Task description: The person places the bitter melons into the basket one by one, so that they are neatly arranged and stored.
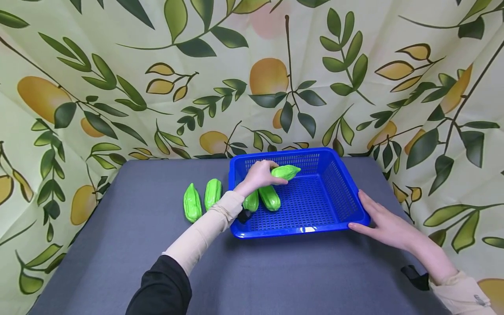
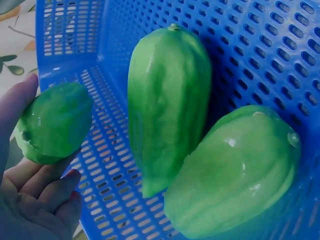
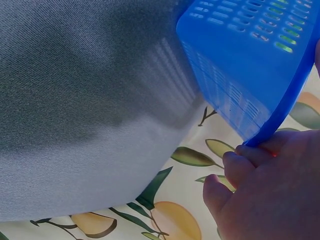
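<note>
My left hand [image 1: 260, 175] grips a glossy green ridged fruit [image 1: 287, 172], tapered at one end, between thumb and fingers over the blue basket [image 1: 301, 231]. In the left wrist view the held fruit [image 2: 57, 125] is apart from two others. Those two, one long fruit [image 2: 170, 100] and a second fruit [image 2: 235, 172], lie close together on the perforated basket floor. My left forearm partly hides one of them in the head view. With thumb and fingers, my right hand [image 1: 383, 223] holds the rim at the basket's front right corner.
Left of the basket, two more green fruits lie on the grey tabletop: a pointed one [image 1: 192, 204] and a blunter one [image 1: 213, 192]. A leaf-and-fruit printed cloth [image 1: 220, 100] hangs behind the table and at its sides.
</note>
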A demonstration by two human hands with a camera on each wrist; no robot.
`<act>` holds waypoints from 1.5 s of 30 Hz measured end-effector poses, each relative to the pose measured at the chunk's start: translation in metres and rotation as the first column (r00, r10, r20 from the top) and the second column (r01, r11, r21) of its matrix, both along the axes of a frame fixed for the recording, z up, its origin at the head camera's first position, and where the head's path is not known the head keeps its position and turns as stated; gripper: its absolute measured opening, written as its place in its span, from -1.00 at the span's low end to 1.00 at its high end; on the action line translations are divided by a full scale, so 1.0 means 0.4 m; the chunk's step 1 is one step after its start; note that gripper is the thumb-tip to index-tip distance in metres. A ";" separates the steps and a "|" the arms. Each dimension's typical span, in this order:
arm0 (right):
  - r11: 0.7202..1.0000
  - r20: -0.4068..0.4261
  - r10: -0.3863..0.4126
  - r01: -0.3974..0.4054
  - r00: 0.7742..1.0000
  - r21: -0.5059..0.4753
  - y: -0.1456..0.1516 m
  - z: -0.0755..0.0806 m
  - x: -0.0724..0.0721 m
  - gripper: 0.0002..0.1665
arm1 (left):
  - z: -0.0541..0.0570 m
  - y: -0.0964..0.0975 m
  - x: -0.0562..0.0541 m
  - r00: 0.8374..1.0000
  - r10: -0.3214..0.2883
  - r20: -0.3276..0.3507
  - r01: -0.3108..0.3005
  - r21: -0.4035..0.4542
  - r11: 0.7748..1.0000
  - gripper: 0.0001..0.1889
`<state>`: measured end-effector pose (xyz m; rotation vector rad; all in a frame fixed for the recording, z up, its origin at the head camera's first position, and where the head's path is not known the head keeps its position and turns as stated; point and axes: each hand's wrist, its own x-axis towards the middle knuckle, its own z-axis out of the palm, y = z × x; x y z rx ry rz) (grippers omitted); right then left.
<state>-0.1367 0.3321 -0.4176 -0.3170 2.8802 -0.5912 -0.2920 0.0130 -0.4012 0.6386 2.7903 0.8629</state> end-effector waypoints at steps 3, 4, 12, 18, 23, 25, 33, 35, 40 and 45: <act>1.000 -0.004 0.001 -0.001 1.000 -0.002 0.000 -0.003 0.000 0.19 | -0.001 0.009 0.003 1.000 -0.008 -0.008 0.007 -0.051 0.999 -0.40; 1.000 -0.005 0.002 -0.002 1.000 -0.003 0.000 -0.004 0.000 0.19 | -0.001 0.011 0.004 1.000 -0.012 -0.012 0.012 -0.070 0.998 -0.40; 1.000 -0.003 0.001 -0.001 1.000 0.001 -0.003 -0.002 0.000 0.20 | -0.014 0.006 -0.002 0.999 -0.010 -0.031 0.006 -0.122 0.992 -0.40; 1.000 -0.008 0.009 -0.009 1.000 0.002 -0.002 -0.003 0.001 0.19 | -0.024 -0.008 -0.005 0.999 0.020 -0.030 -0.024 -0.124 0.992 -0.42; 1.000 -0.008 0.009 -0.009 1.000 0.002 -0.003 -0.002 0.001 0.19 | -0.030 -0.010 -0.005 1.000 0.020 -0.019 -0.022 -0.128 0.992 -0.46; 1.000 -0.008 0.008 -0.008 1.000 -0.001 -0.003 0.000 0.001 0.19 | -0.033 -0.008 -0.005 1.000 0.022 -0.018 -0.024 -0.133 0.991 -0.47; 1.000 -0.002 0.005 -0.005 1.000 -0.014 -0.001 0.003 0.001 0.19 | -0.039 0.011 0.000 0.998 0.064 -0.018 -0.067 -0.180 0.981 -0.59; 1.000 0.001 0.005 -0.005 1.000 -0.016 -0.001 0.004 0.000 0.19 | -0.041 0.017 0.002 0.997 0.073 -0.020 -0.076 -0.188 0.979 -0.60; 1.000 0.013 0.001 0.000 1.000 -0.014 -0.003 0.004 -0.002 0.19 | -0.044 0.024 0.007 0.995 0.093 -0.030 -0.097 -0.192 0.977 -0.50; 1.000 0.021 -0.004 0.004 1.000 -0.006 -0.002 0.005 -0.003 0.20 | -0.047 0.029 0.009 0.995 0.101 -0.021 -0.103 -0.178 0.979 -0.42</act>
